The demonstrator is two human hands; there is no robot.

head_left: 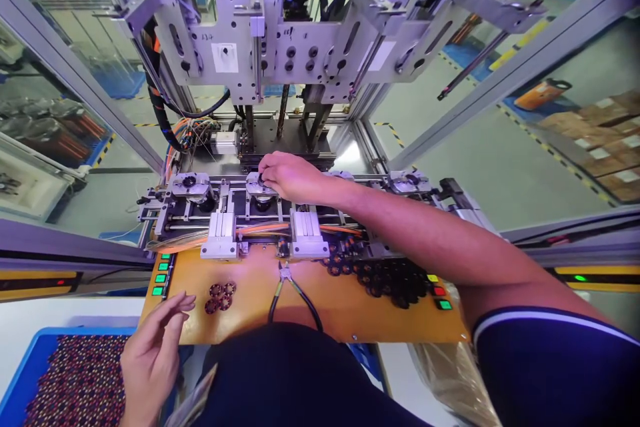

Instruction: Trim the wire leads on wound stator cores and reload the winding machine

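My right hand (293,177) reaches across to the second fixture (254,185) from the left in the machine. Its fingers are curled down onto the fixture's top, around a small dark spot, and what they pinch is mostly hidden. Above the near left corner of the orange-brown work panel (240,327) hovers my left hand (155,353), fingers stretched out and holding nothing. Closest to it on the panel lie several small copper-coloured rings (220,297). Pliers (285,273) with open dark handles rest at the panel's middle.
Many black round parts (395,280) are heaped at the panel's right, by lit buttons (443,305). A blue tray (30,367) full of small ring parts stands at lower left. A metal plate with rods (310,47) hangs overhead. Frame posts (480,60) flank the machine.
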